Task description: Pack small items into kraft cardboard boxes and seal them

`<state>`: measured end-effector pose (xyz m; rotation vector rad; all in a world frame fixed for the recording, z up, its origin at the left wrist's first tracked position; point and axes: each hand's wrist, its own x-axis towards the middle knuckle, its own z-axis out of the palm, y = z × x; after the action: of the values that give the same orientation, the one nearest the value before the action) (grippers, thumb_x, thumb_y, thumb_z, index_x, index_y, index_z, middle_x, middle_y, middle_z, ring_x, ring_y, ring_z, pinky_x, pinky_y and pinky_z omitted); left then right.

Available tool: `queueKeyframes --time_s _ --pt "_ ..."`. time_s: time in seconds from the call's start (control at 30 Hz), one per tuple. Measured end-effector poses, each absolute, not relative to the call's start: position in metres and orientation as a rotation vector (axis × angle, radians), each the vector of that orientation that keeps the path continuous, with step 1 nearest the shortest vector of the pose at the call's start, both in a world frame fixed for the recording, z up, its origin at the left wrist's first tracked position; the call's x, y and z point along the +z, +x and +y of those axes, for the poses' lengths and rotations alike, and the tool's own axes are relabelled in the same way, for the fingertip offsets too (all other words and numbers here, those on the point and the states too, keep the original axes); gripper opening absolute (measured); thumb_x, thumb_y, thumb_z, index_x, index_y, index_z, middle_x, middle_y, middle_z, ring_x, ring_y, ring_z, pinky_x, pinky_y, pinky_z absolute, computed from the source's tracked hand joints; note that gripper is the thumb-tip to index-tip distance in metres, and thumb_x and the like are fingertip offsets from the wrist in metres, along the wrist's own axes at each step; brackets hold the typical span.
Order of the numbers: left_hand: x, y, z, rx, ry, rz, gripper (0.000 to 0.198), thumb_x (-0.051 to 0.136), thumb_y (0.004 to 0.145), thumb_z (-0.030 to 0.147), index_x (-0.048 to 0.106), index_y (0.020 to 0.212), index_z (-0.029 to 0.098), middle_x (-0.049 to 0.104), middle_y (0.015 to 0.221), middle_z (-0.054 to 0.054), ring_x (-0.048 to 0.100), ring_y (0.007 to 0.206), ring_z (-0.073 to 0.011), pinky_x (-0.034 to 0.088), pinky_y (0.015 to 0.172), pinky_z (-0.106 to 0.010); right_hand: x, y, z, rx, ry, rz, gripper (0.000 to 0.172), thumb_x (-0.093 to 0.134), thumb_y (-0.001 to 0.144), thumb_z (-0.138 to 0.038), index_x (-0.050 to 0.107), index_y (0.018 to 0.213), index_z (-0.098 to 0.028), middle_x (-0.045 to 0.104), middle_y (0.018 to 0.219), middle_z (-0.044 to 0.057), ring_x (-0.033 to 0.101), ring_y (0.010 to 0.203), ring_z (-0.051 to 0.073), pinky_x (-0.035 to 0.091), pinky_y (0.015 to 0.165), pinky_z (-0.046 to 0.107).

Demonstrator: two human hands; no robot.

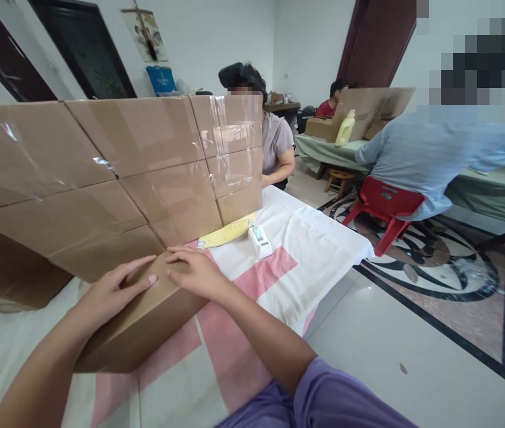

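A closed brown cardboard box (pixel 154 327) lies in front of me on the cloth-covered table. My left hand (pixel 121 285) rests on its top, thumb and fingers apart. Beside it, my right hand (pixel 192 270) lies on the far end of the same top, fingers stretched out and slightly bent. Neither hand grasps anything. Just past my fingers stands an upright cardboard partition (pixel 158 178) with strips of clear tape. To the right of my right hand sit a white bottle-like item with a greenish label (pixel 259 241) and a flat yellow piece (pixel 228 233).
An open cardboard box (pixel 12 273) stands at the left. Behind the partition sits a person (pixel 279 142). At the right, another person in a light blue shirt (pixel 431 154) sits on a red chair (pixel 390 199) by a second table holding a yellow bottle (pixel 346 128).
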<state>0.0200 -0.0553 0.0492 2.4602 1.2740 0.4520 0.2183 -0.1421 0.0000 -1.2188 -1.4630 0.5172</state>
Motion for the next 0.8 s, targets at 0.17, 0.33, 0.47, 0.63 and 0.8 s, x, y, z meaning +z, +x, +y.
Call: queueKeyframes --time_s 0.17,0.33,0.47,0.63,0.8 --pt "0.056 0.024 -0.065 0.335 2.293 1.246 0.060 0.048 0.091 0.065 0.054 0.141 0.033 0.055 0.151 -0.002 0.050 0.137 -0.0316 0.034 0.116 -0.045 -0.002 0.221 -0.140 0.573 -1.154 -1.479 0.022 0.063 0.088 -0.018 0.071 0.108 -0.024 0.060 0.145 0.005 0.055 0.134 0.021 0.038 0.116 0.041" --pt "0.065 0.020 -0.069 0.154 2.384 1.200 0.090 0.063 0.073 0.075 0.042 0.151 0.034 0.048 0.156 -0.006 0.049 0.138 -0.0359 0.039 0.112 -0.047 0.001 0.220 -0.141 0.588 -1.152 -1.447 0.023 0.062 0.087 -0.015 0.071 0.107 -0.023 0.060 0.144 0.007 0.054 0.135 0.022 0.035 0.118 0.043" --pt "0.071 0.022 -0.077 0.092 2.420 1.222 0.086 0.055 0.080 0.076 0.035 0.154 0.037 0.042 0.160 -0.005 0.042 0.143 -0.0344 0.033 0.116 -0.050 0.005 0.224 -0.144 0.676 -1.094 -1.405 0.024 0.065 0.086 -0.020 0.071 0.109 -0.024 0.060 0.145 0.006 0.053 0.136 0.023 0.034 0.119 0.043" --pt "0.072 0.023 -0.089 0.168 2.438 1.286 0.064 0.036 0.093 0.068 0.040 0.151 0.040 0.048 0.155 -0.001 0.043 0.142 -0.0320 0.026 0.118 -0.051 -0.002 0.259 -0.139 0.917 -1.091 -1.152 0.032 0.051 0.096 -0.038 0.066 0.119 -0.021 0.068 0.135 0.011 0.069 0.113 0.021 0.056 0.091 0.036" --pt "0.077 0.014 -0.094 0.017 2.490 1.177 0.097 0.056 0.079 0.077 0.017 0.160 0.040 0.035 0.164 -0.007 0.035 0.147 -0.0402 0.030 0.115 -0.055 -0.014 0.302 -0.107 0.639 -1.711 -1.262 0.030 0.047 0.097 -0.024 0.069 0.115 -0.015 0.075 0.117 0.011 0.072 0.098 0.018 0.054 0.081 0.027"
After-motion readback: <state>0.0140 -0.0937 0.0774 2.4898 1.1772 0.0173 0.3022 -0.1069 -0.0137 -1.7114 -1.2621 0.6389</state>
